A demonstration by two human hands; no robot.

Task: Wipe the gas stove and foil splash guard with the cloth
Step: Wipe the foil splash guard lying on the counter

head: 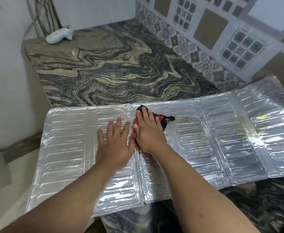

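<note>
Fingers (143,115) flat on cloth (161,121) | left hand (116,140) splayed (foil splash guard (222,132)) | stains, perhaps grease

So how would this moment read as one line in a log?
step: wiping foil guard | right hand: pressing cloth | left hand: flat on foil | stains: right panels

No legible text, seemingly.

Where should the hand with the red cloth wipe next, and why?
Probably slide the right hand, pressing the red and black cloth, rightward along the silver embossed foil splash guard. Yellowish grime shows on the panels there, while the panels near the flat left hand, which steadies the foil, look clean.
</note>
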